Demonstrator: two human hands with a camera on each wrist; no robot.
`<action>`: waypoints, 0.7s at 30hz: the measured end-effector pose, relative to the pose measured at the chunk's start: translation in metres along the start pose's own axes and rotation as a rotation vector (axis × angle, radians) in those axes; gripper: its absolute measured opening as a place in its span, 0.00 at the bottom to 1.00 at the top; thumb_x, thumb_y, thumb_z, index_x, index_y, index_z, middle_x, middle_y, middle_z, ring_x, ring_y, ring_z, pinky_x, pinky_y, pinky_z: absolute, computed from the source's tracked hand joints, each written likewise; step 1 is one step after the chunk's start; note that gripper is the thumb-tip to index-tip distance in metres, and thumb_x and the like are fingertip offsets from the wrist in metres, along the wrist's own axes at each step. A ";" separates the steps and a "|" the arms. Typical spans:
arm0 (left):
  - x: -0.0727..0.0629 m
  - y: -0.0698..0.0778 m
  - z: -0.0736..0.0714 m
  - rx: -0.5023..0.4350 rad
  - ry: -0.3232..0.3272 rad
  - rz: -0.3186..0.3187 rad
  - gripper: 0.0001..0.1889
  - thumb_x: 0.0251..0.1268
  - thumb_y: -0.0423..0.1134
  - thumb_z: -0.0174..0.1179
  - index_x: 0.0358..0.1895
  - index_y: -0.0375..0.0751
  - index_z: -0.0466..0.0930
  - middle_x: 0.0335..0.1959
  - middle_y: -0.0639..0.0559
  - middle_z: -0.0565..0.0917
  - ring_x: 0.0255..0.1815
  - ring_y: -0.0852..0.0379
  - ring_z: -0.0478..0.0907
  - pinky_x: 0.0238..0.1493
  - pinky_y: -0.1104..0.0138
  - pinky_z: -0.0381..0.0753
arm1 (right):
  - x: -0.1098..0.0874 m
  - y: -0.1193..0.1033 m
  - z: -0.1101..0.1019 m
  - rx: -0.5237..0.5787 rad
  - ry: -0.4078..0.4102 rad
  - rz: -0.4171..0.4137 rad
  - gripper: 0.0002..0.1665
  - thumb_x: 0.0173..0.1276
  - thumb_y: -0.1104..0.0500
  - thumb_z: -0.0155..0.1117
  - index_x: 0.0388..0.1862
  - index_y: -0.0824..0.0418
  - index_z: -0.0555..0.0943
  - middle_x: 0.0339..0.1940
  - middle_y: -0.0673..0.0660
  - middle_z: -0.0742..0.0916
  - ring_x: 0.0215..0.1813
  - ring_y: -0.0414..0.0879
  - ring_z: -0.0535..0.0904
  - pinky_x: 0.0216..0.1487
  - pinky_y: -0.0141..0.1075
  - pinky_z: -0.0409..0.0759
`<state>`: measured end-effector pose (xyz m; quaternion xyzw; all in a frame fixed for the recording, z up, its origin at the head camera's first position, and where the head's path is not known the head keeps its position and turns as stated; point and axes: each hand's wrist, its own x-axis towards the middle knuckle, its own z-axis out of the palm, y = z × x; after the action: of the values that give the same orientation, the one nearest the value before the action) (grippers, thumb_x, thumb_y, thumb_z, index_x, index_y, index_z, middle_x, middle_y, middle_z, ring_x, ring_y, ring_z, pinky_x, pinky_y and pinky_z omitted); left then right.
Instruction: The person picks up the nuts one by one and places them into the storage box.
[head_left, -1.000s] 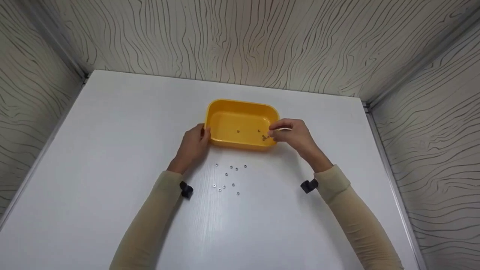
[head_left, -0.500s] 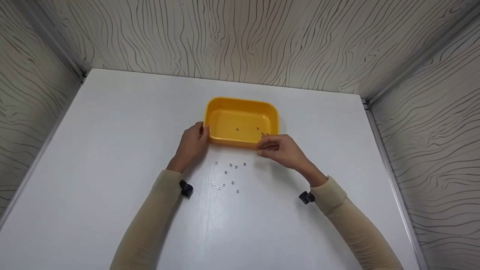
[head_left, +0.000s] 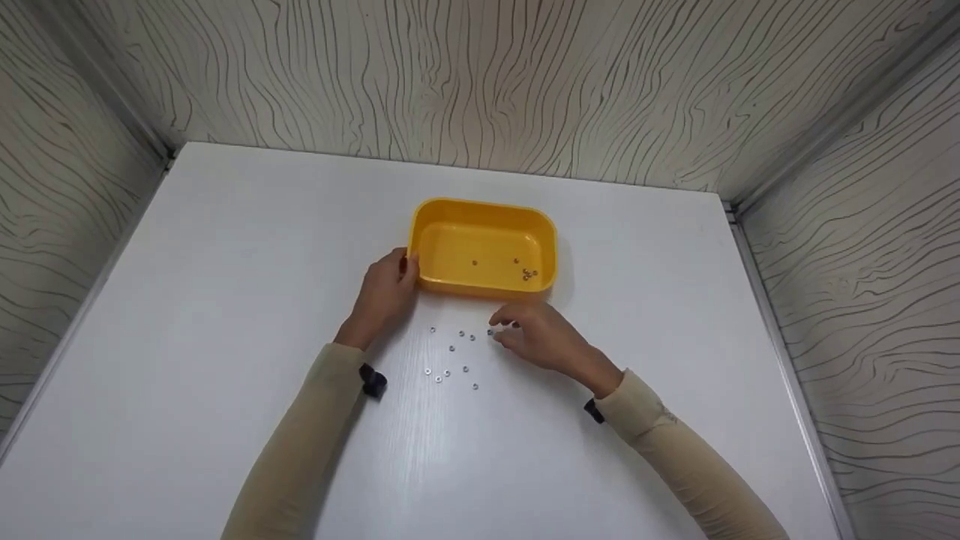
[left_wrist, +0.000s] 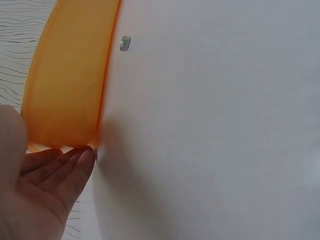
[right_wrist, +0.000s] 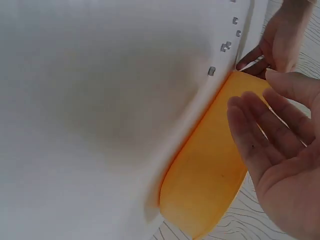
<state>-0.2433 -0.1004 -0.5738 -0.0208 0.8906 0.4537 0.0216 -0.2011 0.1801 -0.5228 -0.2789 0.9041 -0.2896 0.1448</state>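
Observation:
A yellow plastic bin [head_left: 491, 287] stands on the white table with several small metal nuts [head_left: 526, 273] inside, mostly near its right end. My left hand [head_left: 385, 294] holds the bin's left end. In the left wrist view, the fingers [left_wrist: 75, 167] press against that end wall. Below the bin, my right hand [head_left: 546, 336] hovers with thumb and fingers parted around a nut [head_left: 490, 332]; contact with it cannot be made out. The right wrist view shows the right hand [right_wrist: 280, 145] with nothing between its fingers.
Several more nuts [head_left: 452, 348] lie scattered on the white table [head_left: 300, 225] in front of the bin, between the two forearms. Wood-patterned panels [head_left: 480, 82] rise behind the table and at both sides.
The right hand has moved from over the bin's right end, down and left past its front wall, to the nuts on the table. The left hand and bin stay put.

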 end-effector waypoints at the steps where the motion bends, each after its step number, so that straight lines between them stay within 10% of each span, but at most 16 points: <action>1: 0.000 0.000 0.000 -0.002 0.004 0.001 0.25 0.85 0.51 0.46 0.71 0.37 0.74 0.61 0.43 0.84 0.58 0.49 0.81 0.71 0.52 0.79 | 0.000 0.000 0.003 -0.072 -0.003 -0.020 0.14 0.71 0.62 0.70 0.53 0.59 0.90 0.50 0.54 0.93 0.53 0.48 0.88 0.60 0.46 0.87; 11: -0.003 -0.003 0.001 0.000 -0.005 -0.011 0.26 0.85 0.51 0.46 0.71 0.36 0.74 0.61 0.43 0.85 0.58 0.49 0.81 0.70 0.52 0.79 | -0.003 -0.002 0.032 -0.692 0.044 -0.329 0.12 0.70 0.67 0.70 0.50 0.58 0.89 0.43 0.53 0.94 0.41 0.46 0.90 0.44 0.37 0.89; 21: -0.002 0.001 -0.001 -0.013 -0.005 0.000 0.25 0.85 0.52 0.46 0.69 0.37 0.74 0.54 0.46 0.85 0.52 0.49 0.78 0.66 0.54 0.81 | 0.001 0.000 0.034 -0.690 0.047 -0.384 0.10 0.67 0.69 0.70 0.44 0.59 0.89 0.40 0.51 0.94 0.37 0.45 0.89 0.40 0.36 0.88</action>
<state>-0.2411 -0.1001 -0.5720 -0.0197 0.8876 0.4595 0.0236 -0.1879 0.1641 -0.5495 -0.4682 0.8829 0.0030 -0.0351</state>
